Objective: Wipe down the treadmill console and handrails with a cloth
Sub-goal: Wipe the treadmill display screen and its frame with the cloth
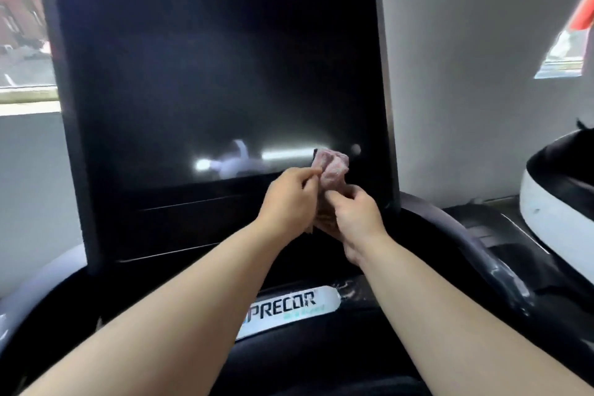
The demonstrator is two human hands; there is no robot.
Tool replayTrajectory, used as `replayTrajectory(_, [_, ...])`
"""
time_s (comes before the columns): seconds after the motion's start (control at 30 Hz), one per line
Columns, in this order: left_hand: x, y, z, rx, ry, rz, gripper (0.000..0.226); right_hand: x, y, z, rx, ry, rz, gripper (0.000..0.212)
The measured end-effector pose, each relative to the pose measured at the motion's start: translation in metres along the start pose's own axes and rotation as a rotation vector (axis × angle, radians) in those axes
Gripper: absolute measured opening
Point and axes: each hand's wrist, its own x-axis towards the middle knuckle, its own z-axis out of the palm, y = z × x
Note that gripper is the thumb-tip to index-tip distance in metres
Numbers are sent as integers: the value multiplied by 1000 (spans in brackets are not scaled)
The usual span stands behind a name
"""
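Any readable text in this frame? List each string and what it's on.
"PRECOR": dark letters on the white badge below the console screen.
Small teal line under it, on the same badge: too blurred to read.
On the console screen: dark, only glare, no text.
On the cloth: pinkish pattern, no lettering visible.

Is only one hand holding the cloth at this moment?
No, the left hand and the right hand both pinch the crumpled pink cloth in front of the dark console screen.
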Motion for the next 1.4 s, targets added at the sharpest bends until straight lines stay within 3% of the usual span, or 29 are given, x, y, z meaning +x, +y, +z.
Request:
replayTrajectory(0.07, [10,4,2,39,-2,82,31,14,-3,-15,-153,217,-129,16])
replayTrajectory(0.17, [33,-20,-10,366,171,361,33,26,-10,-33,-448,501,-395,25])
replayTrajectory(0.27, [51,-51,-22,686,196,554,35,23,6,-21,-584,481,-617,29])
replayTrajectory(0.37, [54,-66,-25,819,174,640,42,17,40,1,-830,392,-780,33])
replayTrajectory(0.47, [54,-68,-22,873,194,670,47,34,39,-15,-972,401,-958,15])
replayTrajectory(0.67, [52,-67,-19,871,225,693,46,62,11,-63,-877,587,-725,11])
replayTrajectory(0.87, [52,-67,-19,859,248,707,47,25,47,-48,-1071,318,-944,11])
replayTrajectory(1.07, [51,-65,-18,862,246,713,47,66,-30,-56,-956,539,-603,20])
replayTrajectory(1.27, [50,-67,-18,840,271,718,46,35,24,-58,-1133,396,-688,35])
replayTrajectory(1.4, [51,-67,-17,842,266,725,45,54,-8,-61,-1124,403,-667,29])
